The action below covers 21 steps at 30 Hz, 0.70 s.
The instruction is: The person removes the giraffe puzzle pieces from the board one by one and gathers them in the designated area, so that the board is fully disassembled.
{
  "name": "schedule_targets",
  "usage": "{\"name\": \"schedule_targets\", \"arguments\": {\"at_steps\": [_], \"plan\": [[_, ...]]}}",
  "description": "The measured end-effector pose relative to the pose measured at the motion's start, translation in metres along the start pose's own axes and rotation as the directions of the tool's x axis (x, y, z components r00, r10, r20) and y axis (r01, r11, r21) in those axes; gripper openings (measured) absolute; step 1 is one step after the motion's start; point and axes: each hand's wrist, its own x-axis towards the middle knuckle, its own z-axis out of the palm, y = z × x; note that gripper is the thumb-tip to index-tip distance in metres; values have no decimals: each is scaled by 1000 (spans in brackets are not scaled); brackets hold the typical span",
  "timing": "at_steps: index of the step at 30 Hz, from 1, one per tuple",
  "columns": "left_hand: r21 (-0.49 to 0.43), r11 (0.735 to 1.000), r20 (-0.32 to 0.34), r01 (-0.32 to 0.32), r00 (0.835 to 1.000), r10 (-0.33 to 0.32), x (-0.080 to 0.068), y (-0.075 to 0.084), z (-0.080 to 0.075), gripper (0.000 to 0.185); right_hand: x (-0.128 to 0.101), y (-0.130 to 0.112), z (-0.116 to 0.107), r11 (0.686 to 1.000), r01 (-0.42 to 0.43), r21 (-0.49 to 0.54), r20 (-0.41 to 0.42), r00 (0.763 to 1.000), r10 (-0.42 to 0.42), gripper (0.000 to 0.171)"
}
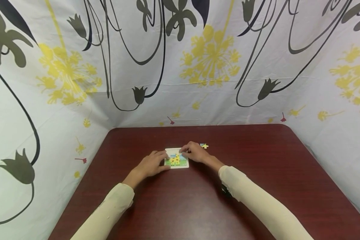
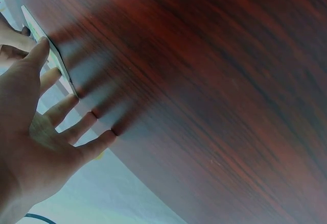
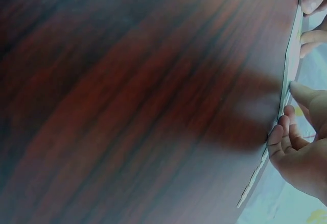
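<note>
Behind the dark red table (image 1: pixel 258 186) hangs a floral-printed cloth (image 1: pixel 198 66).

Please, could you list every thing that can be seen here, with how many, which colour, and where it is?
giraffe puzzle board: one, white frame, yellow giraffe on green and blue; middle of the table, between both hands.
loose puzzle piece: one, yellow and blue; on the table just behind the right hand.
table: one, dark red wood grain.
cloth backdrop: one, white with yellow and grey flowers; behind and beside the table.
left hand: one, cream sleeve; straight fingers rest on the board's left edge.
right hand: one, cream sleeve; fingers touch the board's upper right part.
</note>
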Motion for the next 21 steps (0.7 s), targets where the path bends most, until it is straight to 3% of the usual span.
{"name": "schedule_targets", "arguments": {"at_steps": [4,12,21], "plan": [[-3,1000,4,5,1000,-5,0,1,0,44,2,0,1,1000,-4,-14,3,1000,4,19],[-7,1000,12,18,1000,-18,0,2,-2,44,4,-4,2,992,-92,-85,-2,996,93,16],[2,1000,9,16,1000,-16,0,1,-1,44,3,-4,6,994,-82,-72,-34,996,80,16]]}}
